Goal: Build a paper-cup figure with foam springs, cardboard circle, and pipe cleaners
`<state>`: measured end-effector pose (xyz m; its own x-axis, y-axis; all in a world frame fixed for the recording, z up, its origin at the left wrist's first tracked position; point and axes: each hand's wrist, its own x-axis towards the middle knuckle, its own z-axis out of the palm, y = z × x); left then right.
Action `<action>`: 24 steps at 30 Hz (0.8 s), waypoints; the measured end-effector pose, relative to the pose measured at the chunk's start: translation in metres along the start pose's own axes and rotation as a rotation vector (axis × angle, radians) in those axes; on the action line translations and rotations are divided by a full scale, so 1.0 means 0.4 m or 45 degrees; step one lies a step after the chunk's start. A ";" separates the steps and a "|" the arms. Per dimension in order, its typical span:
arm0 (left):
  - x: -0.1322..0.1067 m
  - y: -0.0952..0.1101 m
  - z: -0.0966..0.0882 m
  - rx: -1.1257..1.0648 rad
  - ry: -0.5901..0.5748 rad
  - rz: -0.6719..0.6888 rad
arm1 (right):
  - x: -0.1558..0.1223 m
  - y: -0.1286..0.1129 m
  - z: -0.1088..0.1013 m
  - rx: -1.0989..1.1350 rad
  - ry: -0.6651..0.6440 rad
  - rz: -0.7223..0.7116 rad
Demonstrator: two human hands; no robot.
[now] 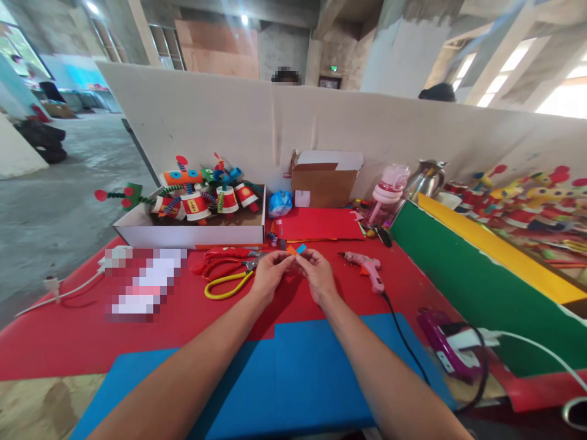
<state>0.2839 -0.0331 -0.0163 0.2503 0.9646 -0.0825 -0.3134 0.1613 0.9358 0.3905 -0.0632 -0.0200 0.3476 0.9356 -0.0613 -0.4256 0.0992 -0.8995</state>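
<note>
An orange paper strip (291, 250) and a blue paper strip (301, 249) meet at an angle between my fingertips, over the red table covering. My left hand (269, 274) pinches them from the left with thumb and forefinger. From the other side my right hand (317, 272) pinches too, its fingertips nearly touching the left ones. The fingers hide where the strips join. Left of my left hand lie yellow-handled scissors (228, 286) and red-handled pliers or scissors (215, 260). To the right of my right hand is a pink glue gun (367, 264).
A white box (192, 236) holds several paper-cup figures with coiled paper limbs. Red paper sheets (321, 225) lie ahead, before a cardboard box (326, 186). Blue sheets (321, 373) lie under my forearms. A green panel (472, 293) and purple power strip (447, 348) bound the right.
</note>
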 end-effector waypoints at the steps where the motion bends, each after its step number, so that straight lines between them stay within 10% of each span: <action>1: 0.000 -0.001 0.000 0.000 -0.006 0.002 | -0.001 0.000 0.001 0.007 -0.003 -0.003; 24: 0.006 0.005 -0.002 -0.067 -0.029 -0.033 | 0.009 -0.008 -0.013 -0.214 -0.045 -0.098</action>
<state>0.2830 -0.0302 -0.0150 0.2793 0.9552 -0.0979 -0.3539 0.1972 0.9143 0.3975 -0.0621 -0.0198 0.3429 0.9391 0.0231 -0.2525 0.1158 -0.9606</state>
